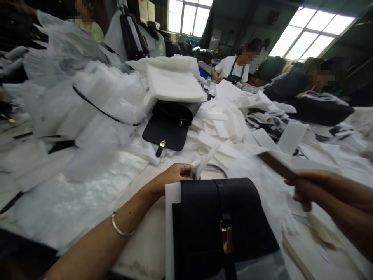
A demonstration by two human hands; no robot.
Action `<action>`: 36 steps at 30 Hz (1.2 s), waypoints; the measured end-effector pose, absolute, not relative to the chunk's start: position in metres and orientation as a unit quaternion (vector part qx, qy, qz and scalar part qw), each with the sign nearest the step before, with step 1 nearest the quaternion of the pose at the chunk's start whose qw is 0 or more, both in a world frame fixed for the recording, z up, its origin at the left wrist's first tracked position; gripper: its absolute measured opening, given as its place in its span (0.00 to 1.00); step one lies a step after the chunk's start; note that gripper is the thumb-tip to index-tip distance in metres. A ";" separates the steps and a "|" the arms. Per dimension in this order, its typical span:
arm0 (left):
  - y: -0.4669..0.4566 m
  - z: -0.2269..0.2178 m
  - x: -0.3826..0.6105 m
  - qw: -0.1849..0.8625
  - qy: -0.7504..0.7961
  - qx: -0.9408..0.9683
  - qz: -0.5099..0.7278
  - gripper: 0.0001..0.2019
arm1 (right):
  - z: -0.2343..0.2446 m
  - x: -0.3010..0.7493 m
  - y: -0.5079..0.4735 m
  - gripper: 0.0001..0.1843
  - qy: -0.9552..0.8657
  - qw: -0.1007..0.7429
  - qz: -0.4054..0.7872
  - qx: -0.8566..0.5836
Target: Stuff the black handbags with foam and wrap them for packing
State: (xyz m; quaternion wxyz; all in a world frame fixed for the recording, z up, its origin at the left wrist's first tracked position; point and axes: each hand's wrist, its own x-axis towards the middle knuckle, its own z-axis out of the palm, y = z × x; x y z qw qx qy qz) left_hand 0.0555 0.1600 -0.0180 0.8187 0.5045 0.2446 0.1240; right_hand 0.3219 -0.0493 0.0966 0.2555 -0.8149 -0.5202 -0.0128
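Observation:
A black leather handbag (215,225) with a gold clasp lies in front of me on a white foam sheet (169,217). My left hand (177,175) is closed at the bag's top edge, pinching the handle, which is wrapped in a strip of white foam (207,160). A silver bangle sits on that wrist. My right hand (303,188) is blurred by motion at the right; it seems to grip a thin dark strip (276,165), and its fingers are smeared.
A second black handbag (169,126) lies further back among piled white foam strips (230,124) and plastic bags (96,101). Other people sit at the far side of the table. Dark bags (317,109) rest at the right.

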 end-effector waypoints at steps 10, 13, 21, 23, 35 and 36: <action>0.164 -0.030 0.056 0.850 0.205 0.472 0.114 0.13 | 0.117 0.309 0.056 0.09 -0.625 -0.019 0.194 -0.756; 0.165 -0.029 0.056 0.851 0.208 0.468 0.115 0.13 | 0.114 0.307 0.062 0.09 -0.601 -0.048 0.225 -0.766; 0.161 -0.022 0.054 0.835 0.211 0.494 0.119 0.17 | 0.072 0.228 0.090 0.09 -0.588 0.053 0.245 -0.769; 0.162 -0.023 0.054 0.812 0.212 0.525 0.138 0.16 | 0.069 0.226 0.089 0.09 -0.585 0.063 0.233 -0.774; 0.161 -0.021 0.051 0.773 0.188 0.576 0.189 0.08 | 0.102 0.244 0.076 0.18 -0.628 -0.095 -0.119 -0.763; 0.161 -0.021 0.051 0.771 0.193 0.577 0.188 0.08 | 0.106 0.244 0.075 0.18 -0.622 -0.090 -0.134 -0.766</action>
